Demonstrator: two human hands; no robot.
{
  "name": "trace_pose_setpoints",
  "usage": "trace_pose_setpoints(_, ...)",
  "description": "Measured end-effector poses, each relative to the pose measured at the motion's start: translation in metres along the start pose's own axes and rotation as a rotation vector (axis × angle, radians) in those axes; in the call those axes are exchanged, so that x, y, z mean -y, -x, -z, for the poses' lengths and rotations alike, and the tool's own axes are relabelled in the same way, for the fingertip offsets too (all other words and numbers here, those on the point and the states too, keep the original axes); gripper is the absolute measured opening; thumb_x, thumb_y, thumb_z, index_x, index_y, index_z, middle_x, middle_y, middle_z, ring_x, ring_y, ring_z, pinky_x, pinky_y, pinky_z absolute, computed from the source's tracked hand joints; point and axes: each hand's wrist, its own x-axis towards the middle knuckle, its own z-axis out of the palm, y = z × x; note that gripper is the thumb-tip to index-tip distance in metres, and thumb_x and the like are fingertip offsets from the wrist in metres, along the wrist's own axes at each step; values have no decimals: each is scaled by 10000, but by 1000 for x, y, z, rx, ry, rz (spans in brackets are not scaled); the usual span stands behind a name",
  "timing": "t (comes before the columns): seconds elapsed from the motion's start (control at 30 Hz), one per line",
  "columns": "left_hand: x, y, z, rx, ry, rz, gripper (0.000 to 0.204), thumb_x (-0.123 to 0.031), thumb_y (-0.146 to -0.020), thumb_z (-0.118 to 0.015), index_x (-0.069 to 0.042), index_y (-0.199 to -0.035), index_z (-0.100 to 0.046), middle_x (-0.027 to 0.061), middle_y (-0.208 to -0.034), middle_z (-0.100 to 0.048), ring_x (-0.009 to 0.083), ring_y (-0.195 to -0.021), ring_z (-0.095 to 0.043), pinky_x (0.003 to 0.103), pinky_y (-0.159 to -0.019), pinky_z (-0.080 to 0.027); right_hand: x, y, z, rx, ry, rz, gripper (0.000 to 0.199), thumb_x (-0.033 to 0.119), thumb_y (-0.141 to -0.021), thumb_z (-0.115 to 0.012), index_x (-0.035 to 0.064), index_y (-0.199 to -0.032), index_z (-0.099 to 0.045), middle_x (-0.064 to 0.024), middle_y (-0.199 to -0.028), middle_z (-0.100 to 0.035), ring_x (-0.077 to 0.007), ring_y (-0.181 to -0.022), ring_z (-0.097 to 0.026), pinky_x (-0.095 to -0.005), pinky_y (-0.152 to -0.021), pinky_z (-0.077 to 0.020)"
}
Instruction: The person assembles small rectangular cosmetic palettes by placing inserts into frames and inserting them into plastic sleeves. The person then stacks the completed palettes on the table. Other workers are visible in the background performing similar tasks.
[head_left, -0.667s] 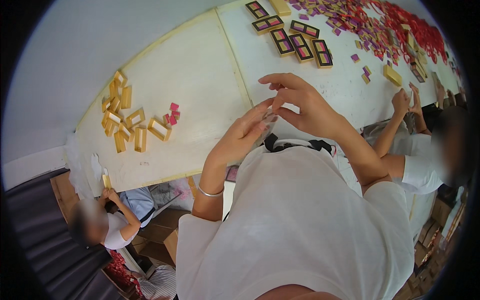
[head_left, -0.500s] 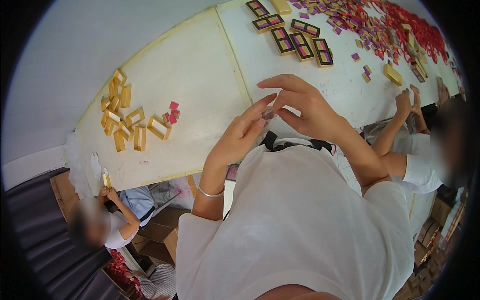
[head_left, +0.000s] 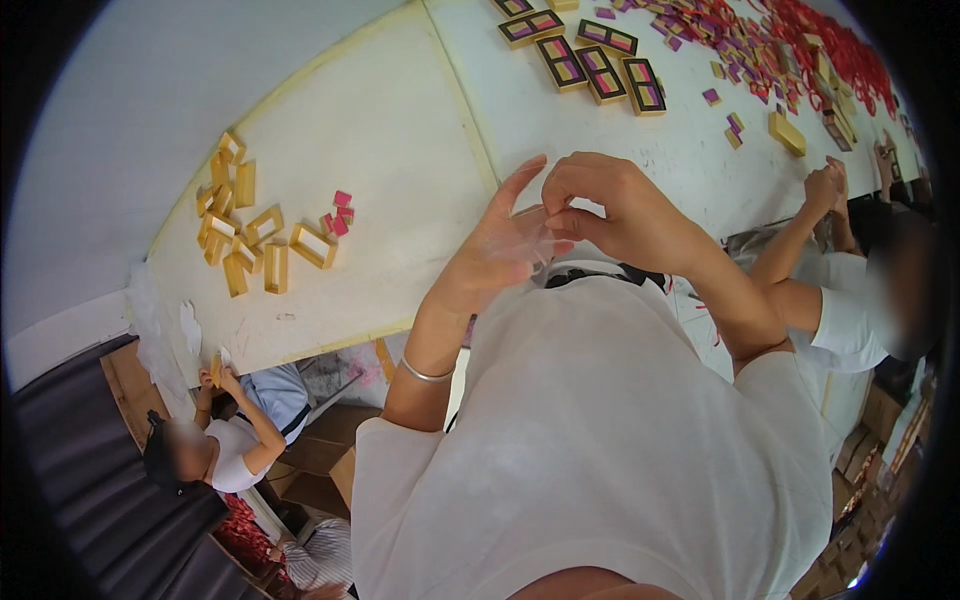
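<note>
A crumpled piece of clear plastic film (head_left: 517,240) lies across the palm and fingers of my left hand (head_left: 478,262). One finger of that hand points up and away, while the others curl about the film. My right hand (head_left: 605,205) pinches the film's right edge between thumb and bent fingers. Both hands are raised in front of my body, at the near edge of the white table (head_left: 370,120). Whether the film is a bag or a loose sheet, I cannot tell.
Open gold box frames (head_left: 265,225) lie at the left, beside small pink pieces (head_left: 340,215). Dark-topped gold boxes (head_left: 600,75) sit ahead, with loose purple and gold pieces (head_left: 735,55) and red ribbons (head_left: 845,55) beyond. People work at the lower left and right.
The film has spread out over my left hand, whose palm has turned up. My right hand's fingers have curled into a pinch on it. The view has shifted slightly.
</note>
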Motion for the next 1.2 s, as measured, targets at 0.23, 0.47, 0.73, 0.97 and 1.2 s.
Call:
trace_pose_setpoints(0.23,2,-6,7,-16,-182,39,925,-160,-651,-707,-75,-1389,-156,109,-1069,-526,241,-1012,-514,362,-859,-421,5,2,-1,142,-102,-139,153,-40,-674,-623,35,-788,-555,-40,-719,-556,-180,-729,-527,-303,-625,-422)
trace_pose_setpoints(0.47,9,-19,21,-32,-157,52,943,-196,-661,-721,-98,-1398,-141,100,-1048,-525,234,-1005,-516,353,-836,-438,-13,-16,-3,166,-208,-199,90,27,-689,-629,46,-734,-553,-12,-673,-544,-145,-699,-509,-280,-660,-405)
trace_pose_setpoints(0.73,9,-22,27,28,-245,116,1133,-540,-576,-753,-99,-1400,-112,117,-1116,-501,247,-1043,-512,372,-872,-424,-12,-12,3,355,-131,-170,78,88,-726,-634,40,-778,-600,-6,-703,-561,-146,-724,-487,-315,-822,-347)
trace_pose_setpoints(0.97,1,-27,31,-23,-264,272,988,-528,-628,-718,-92,-1354,-209,104,-1134,-491,239,-1035,-513,370,-863,-421,-45,-25,7,246,-229,-145,85,128,-751,-634,43,-747,-637,-31,-804,-574,-166,-808,-484,-288,-781,-376)
trace_pose_setpoints(1.2,6,-20,42,-30,-251,218,745,-300,-633,-765,-71,-1237,-395,78,-1048,-537,206,-1020,-522,366,-859,-436,-38,-35,18,188,-95,-13,158,131,-697,-684,35,-666,-563,-38,-866,-546,-178,-876,-440,-307,-787,-365)
